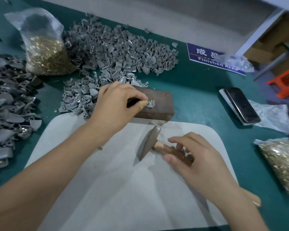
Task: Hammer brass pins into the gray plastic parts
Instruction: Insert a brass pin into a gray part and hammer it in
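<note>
A rusty brown metal block (158,104) sits at the far edge of a white cloth (123,189). On it lies a small gray plastic part (151,104) with a brass pin (149,102) standing in it. My left hand (118,104) pinches the part and pin, its thumb wrapped in tan tape. A hammer (150,144) with a dark steel head and wooden handle lies on the cloth. My right hand (193,155) curls its fingers around the handle just behind the head.
Heaps of gray plastic parts (123,50) cover the green table behind the block, and a darker heap (7,110) lies left. Bags of brass pins stand at back left (47,55) and right (280,165). A phone (240,105) and a blue sign (212,59) lie right.
</note>
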The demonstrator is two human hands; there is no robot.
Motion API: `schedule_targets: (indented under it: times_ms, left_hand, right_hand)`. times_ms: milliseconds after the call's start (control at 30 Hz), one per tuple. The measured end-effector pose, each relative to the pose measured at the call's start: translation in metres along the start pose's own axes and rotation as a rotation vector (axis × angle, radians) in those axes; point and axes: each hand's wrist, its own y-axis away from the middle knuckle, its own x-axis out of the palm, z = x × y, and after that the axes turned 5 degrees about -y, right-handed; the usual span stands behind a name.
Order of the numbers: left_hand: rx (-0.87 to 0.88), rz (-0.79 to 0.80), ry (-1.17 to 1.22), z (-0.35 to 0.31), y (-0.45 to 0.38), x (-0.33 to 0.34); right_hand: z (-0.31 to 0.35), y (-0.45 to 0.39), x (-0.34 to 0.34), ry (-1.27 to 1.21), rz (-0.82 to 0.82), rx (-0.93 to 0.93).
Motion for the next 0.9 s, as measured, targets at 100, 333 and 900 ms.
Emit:
schedule_targets:
  times_ms: [100,333,900]
  left_hand:
    - [-0.008,-0.001,0.026,0.000,0.000,0.002]
    - [-0.024,-0.017,0.037,-0.001,0.002,0.005]
    - [-0.045,-0.036,0.024,-0.005,0.003,0.004]
  right_hand:
    - [-0.002,0.014,0.006,0.252,0.022,-0.146]
    - [0.004,-0.008,-0.023,0.479,-0.245,-0.142]
    - [0.002,-0.070,-0.022,0.073,-0.296,0.022]
